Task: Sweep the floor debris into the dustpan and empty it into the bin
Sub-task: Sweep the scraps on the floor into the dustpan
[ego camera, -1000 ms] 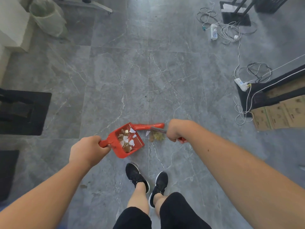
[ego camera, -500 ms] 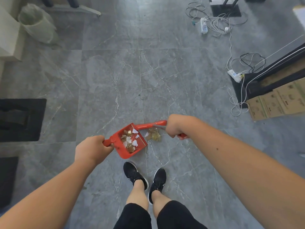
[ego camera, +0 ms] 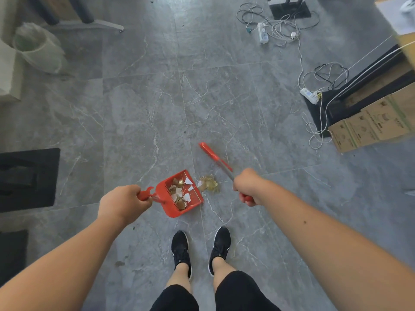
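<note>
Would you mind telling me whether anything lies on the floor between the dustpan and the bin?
Nothing visible does. Bare grey tile runs from the dustpan, held by the left hand, up to the lined bin at far left. The black mat lies to the side of that line.

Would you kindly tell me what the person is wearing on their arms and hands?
Nothing shows: the left hand and right hand are bare, ungloved; the left forearm and right forearm carry no sleeve, watch or bracelet.
</note>
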A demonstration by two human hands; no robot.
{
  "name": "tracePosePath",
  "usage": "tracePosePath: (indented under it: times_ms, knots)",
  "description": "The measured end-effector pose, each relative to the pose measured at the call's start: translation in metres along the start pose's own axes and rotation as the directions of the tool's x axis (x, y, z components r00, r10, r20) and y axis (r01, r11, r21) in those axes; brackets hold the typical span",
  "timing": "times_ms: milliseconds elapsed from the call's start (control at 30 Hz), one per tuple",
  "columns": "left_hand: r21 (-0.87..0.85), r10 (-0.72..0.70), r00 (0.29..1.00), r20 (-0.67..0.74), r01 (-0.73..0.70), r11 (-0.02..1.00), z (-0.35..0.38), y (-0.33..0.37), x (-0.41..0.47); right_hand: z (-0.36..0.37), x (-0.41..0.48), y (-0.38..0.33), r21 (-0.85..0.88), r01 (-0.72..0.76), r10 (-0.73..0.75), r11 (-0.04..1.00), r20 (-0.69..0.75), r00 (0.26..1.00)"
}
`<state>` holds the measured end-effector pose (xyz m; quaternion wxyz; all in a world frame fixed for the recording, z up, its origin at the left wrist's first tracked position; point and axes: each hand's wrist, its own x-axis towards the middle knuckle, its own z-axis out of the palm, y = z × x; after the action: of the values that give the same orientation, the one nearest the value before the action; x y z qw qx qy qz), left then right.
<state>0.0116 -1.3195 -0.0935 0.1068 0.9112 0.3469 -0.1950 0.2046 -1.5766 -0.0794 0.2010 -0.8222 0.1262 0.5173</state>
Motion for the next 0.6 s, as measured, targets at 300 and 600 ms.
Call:
tracePosePath:
  times_ms: [300, 600]
  knots:
    - [-0.018, 0.001, 1.0, 0.019, -0.001, 1.0, 0.005, -0.041, 0.005, 0.065, 0.015, 0.009, 0.321, -0.141, 0.151, 0.937, -0.006, 0.988]
    - [-0.057, 0.002, 0.999, 0.05, 0.001, 0.998, 0.022, -0.049, 0.011, 0.11, 0.006, -0.009, 0.196, -0.137, 0.124, 0.971, 0.076, 0.989]
